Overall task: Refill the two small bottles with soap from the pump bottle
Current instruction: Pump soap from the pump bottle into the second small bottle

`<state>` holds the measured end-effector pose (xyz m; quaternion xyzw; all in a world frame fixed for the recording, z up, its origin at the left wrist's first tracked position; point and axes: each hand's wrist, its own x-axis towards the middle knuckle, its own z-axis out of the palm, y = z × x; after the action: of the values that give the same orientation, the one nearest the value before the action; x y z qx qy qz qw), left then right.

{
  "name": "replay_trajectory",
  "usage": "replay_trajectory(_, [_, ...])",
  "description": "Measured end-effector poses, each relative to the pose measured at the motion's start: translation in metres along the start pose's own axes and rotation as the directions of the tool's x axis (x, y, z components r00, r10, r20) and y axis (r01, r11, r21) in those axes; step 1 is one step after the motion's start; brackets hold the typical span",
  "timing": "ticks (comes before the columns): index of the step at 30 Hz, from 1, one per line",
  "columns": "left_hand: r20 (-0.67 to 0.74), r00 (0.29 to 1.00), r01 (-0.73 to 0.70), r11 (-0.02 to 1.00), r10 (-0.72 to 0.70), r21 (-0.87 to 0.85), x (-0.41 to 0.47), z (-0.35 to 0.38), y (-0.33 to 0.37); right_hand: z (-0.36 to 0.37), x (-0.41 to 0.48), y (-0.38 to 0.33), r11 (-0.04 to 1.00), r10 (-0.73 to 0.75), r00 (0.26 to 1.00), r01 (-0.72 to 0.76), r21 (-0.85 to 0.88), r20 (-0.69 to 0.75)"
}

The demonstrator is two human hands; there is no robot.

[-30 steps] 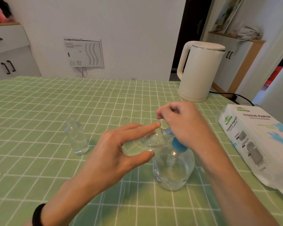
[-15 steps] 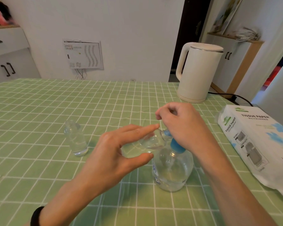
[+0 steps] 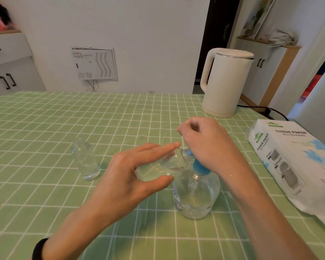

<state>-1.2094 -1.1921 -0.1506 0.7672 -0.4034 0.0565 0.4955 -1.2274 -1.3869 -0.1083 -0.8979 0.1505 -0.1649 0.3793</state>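
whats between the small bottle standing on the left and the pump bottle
In the head view, the left hand lies between the standing small bottle and the pump bottle, holding the second small bottle tilted toward its nozzle.

A clear, round pump bottle (image 3: 195, 194) with a blue pump stands upright on the table (image 3: 45, 119). One clear small bottle (image 3: 169, 163) is tilted nearly sideways, its mouth at the nozzle. The other small bottle (image 3: 85, 160) stands upright, well left.

The right hand (image 3: 210, 145) is covering the head of the pump bottle (image 3: 196, 196) (only its blue collar is showing). The left hand (image 3: 128, 177) is hiding part of the small bottle (image 3: 169, 164). The right edge is cropping the tissue pack (image 3: 296, 162). Print on the far wall panel (image 3: 95, 63) is appearing too small to read.
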Motion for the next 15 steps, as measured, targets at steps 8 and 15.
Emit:
replay_trajectory(8, [-0.006,1.0,0.015,1.0,-0.015,-0.002,0.0019,0.0015,-0.0063,0.0025,0.0021,0.0016,0.998,0.048,0.998,-0.05,0.05,0.038])
replay_trajectory(15, [-0.012,1.0,0.017,1.0,-0.017,-0.006,-0.0008,0.0041,-0.0035,0.002,-0.0014,0.0017,0.998,0.027,1.0,-0.027,0.052,0.004])
